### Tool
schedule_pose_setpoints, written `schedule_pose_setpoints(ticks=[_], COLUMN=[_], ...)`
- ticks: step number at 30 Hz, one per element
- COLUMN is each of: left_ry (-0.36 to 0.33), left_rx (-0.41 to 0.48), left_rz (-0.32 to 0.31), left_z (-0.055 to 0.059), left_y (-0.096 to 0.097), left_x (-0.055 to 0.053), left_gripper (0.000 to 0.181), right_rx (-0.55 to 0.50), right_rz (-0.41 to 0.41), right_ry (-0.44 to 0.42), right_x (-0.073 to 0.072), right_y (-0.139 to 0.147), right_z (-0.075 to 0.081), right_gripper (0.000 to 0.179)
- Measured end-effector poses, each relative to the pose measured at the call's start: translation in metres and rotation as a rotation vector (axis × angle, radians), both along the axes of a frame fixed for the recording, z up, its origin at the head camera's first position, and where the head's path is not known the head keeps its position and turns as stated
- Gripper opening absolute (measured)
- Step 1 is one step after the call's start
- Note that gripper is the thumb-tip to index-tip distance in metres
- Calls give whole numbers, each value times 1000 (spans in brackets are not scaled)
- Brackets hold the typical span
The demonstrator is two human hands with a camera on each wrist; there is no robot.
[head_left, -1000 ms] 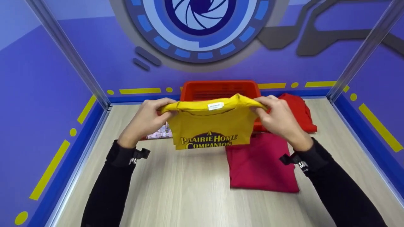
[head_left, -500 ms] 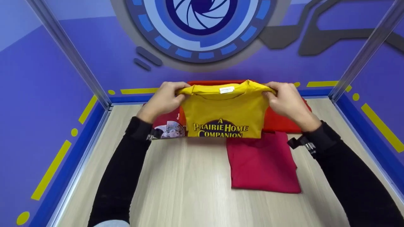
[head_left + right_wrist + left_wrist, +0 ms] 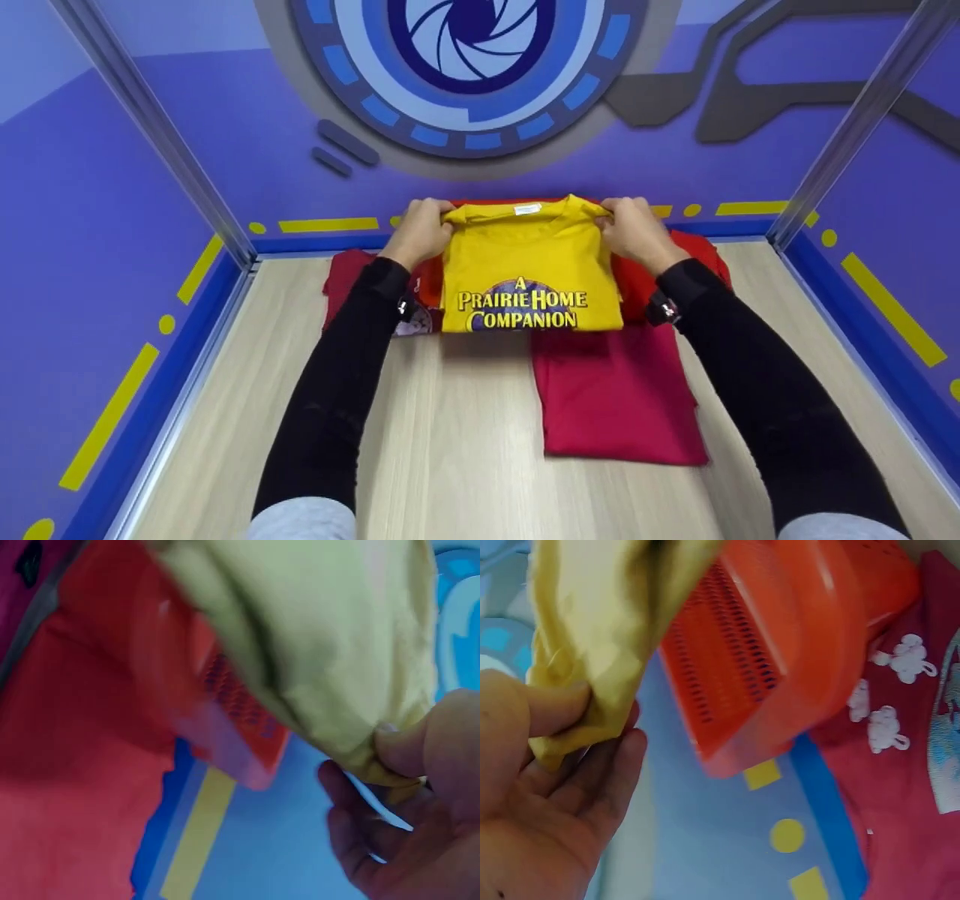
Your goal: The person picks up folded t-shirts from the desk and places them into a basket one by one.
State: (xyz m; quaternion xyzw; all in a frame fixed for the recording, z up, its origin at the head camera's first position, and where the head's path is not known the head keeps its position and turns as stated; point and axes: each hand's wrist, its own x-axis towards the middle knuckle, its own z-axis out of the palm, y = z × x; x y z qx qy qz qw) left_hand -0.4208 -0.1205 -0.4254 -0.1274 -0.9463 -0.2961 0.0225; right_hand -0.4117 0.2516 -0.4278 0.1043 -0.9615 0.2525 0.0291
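Observation:
A folded yellow T-shirt (image 3: 529, 262) with "A Prairie Home Companion" printed on it hangs between my two hands, its collar and white label uppermost. My left hand (image 3: 420, 231) pinches its upper left corner, and my right hand (image 3: 636, 232) the upper right one. In the left wrist view, thumb and fingers squeeze the yellow cloth (image 3: 592, 637) from both sides. The shirt overlaps the red plastic basket (image 3: 810, 652) behind it, and only the basket's back rim shows in the head view. In the right wrist view the shirt (image 3: 322, 637) drapes over part of the basket.
A crimson folded shirt (image 3: 619, 405) lies on the wooden table (image 3: 465, 465) in front of the basket, toward the right. Left of the basket is a dark red printed garment (image 3: 345, 277); right of it, a bright red one (image 3: 701, 251). Purple-blue walls (image 3: 210, 127) enclose the table.
Both hands carried the yellow shirt away from me and up to the basket, first rightward, then slightly back left. Its front now tilts to show more of the lettering. The grip is unchanged.

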Motion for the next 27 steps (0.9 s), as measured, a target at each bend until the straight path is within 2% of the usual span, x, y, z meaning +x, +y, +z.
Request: schedule_pose_setpoints(ticks=[5, 10, 17, 23, 27], left_ry=[-64, -81, -59, -71, -76], left_rx=[-59, -141, -225, -278, -305], left_rz=[74, 116, 94, 69, 58], left_z=[-13, -25, -38, -43, -43], left_y=[9, 17, 27, 30, 33], left_x=[-9, -13, -14, -13, -13], left_gripper=[32, 36, 26, 15, 15], right_rx=[89, 212, 372, 452, 473], right_rz=[7, 85, 167, 221, 214], right_ry=[-40, -63, 15, 79, 66], right_x=[-10, -15, -18, -14, -12], right_y=[-6, -10, -15, -21, -24], right_z=[-14, -20, -31, -36, -39], right_gripper=[22, 21, 7, 17, 20])
